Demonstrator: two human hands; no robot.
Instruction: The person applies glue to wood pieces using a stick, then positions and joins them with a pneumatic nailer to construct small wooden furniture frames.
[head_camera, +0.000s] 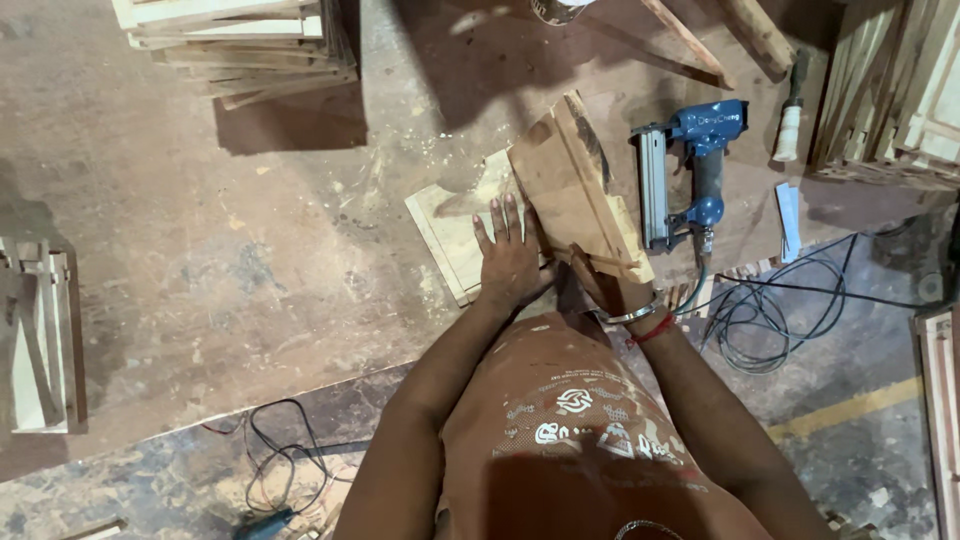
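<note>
My left hand (510, 255) lies flat, fingers spread, on a pale flat wooden panel (455, 225) resting on the brown worktable (200, 230). My right hand (605, 285), with a metal bangle and a red thread at the wrist, grips the near end of a thick block of stacked wooden strips (575, 185). The block is tilted up on edge over the panel, right beside my left hand.
A blue pneumatic nail gun (690, 165) lies just right of the block, its hose and black cables (770, 310) coiled below. Stacks of wooden frames (245, 45) sit at top left, top right and the left edge. A chisel (790, 115) lies nearby.
</note>
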